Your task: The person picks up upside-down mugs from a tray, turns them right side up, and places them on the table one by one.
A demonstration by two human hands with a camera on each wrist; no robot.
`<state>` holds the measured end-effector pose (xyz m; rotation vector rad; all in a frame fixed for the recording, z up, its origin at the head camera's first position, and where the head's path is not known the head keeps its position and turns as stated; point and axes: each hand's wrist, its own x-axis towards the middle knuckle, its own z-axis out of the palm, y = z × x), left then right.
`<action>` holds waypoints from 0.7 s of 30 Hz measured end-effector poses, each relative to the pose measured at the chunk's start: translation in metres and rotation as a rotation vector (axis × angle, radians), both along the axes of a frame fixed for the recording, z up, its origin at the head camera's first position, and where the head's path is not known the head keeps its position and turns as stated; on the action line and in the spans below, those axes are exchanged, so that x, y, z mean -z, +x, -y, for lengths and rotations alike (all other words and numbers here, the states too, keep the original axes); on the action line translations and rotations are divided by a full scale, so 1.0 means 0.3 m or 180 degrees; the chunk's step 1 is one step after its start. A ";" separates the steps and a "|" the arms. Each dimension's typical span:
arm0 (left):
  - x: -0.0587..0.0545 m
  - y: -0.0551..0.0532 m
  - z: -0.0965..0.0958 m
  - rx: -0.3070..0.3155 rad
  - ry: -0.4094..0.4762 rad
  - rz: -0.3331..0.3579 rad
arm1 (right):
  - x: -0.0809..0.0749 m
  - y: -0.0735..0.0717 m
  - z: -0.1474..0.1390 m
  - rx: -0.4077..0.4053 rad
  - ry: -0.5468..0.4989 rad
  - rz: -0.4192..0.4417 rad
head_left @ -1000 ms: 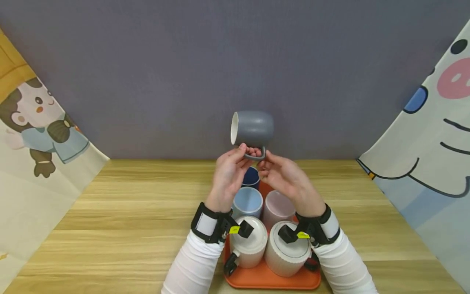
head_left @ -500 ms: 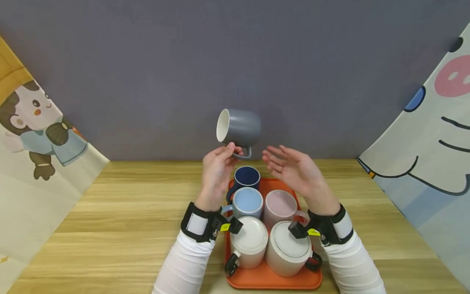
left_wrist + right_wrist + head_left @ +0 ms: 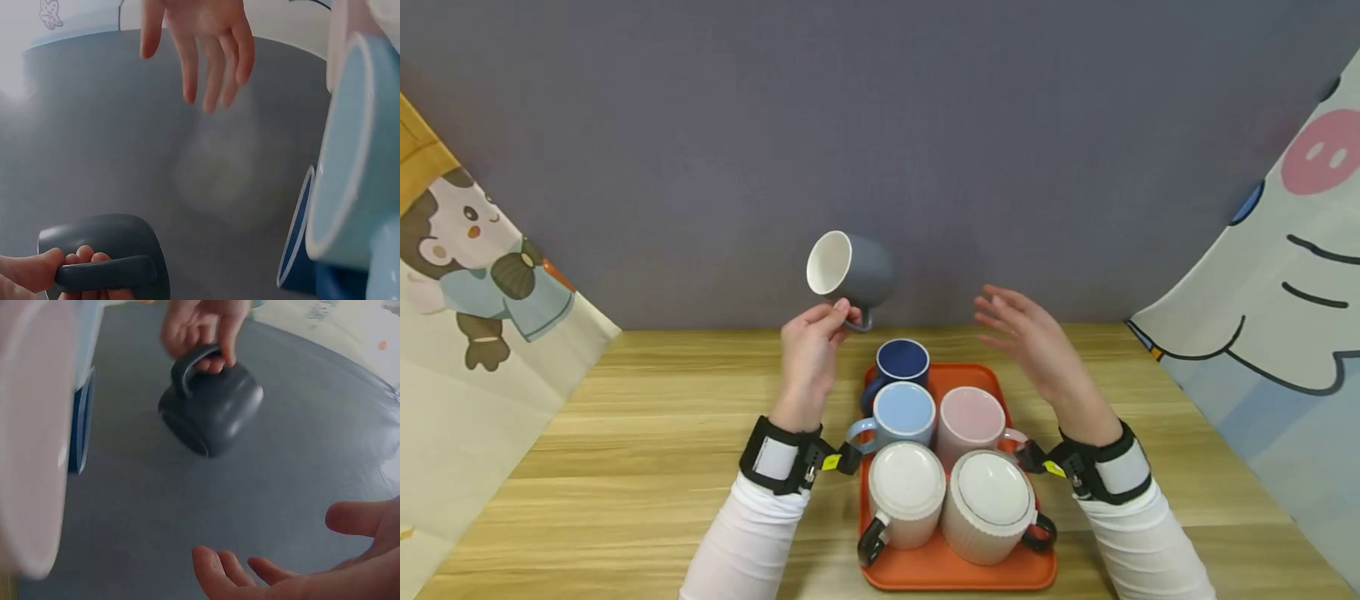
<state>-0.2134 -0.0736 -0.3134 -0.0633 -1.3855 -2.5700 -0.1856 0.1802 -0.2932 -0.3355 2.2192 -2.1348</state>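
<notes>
A dark grey mug with a white inside hangs tilted in the air, its mouth toward the left. My left hand grips it by the handle; in the left wrist view the thumb and fingers close round that handle. Off to the right, my right hand is raised with fingers spread, apart from the mug and touching nothing. The right wrist view shows the mug's dark outside under the left hand.
An orange tray stands between the forearms. On it are a navy mug, a light blue mug, a pink mug and two white mugs with black handles, one left, one right. Behind rises a grey wall.
My right hand has let go of the grey mug's handle and moved right. My left hand has carried the mug left, and its mouth has turned more toward me.
</notes>
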 end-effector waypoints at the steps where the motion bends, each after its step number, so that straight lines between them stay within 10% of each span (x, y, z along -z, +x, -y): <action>1: 0.003 -0.002 0.008 -0.0027 -0.0008 0.0013 | 0.004 -0.001 -0.002 0.0068 0.0138 -0.0033; 12: 0.055 -0.033 0.077 -0.0239 -0.0080 0.0148 | 0.088 -0.036 -0.053 0.0810 0.1993 -0.0656; 21: 0.114 -0.057 0.152 -0.0467 -0.0344 0.0315 | 0.185 -0.058 -0.082 0.0984 0.2565 -0.0903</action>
